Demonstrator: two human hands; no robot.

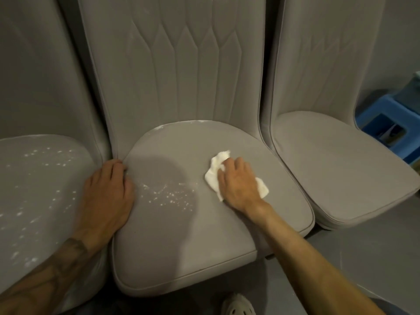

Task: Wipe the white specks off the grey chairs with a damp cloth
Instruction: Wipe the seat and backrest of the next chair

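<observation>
Three grey padded chairs stand side by side. On the middle chair's seat (195,242), my right hand (238,185) presses a crumpled white cloth (216,169) down on the right half, fingers curled over it. A patch of white specks (168,196) lies left of the cloth, and a few sit along the seat's back edge (179,124). My left hand (109,194) rests flat on the seat's left edge, in the gap beside the left chair. The left chair's seat (38,189) is covered with many white specks. The right chair's seat (336,169) shows none.
A blue plastic stool (386,123) stands behind the right chair at the far right. Grey floor (363,258) runs in front of the chairs. My light-coloured shoe (236,305) shows at the bottom edge under the middle seat.
</observation>
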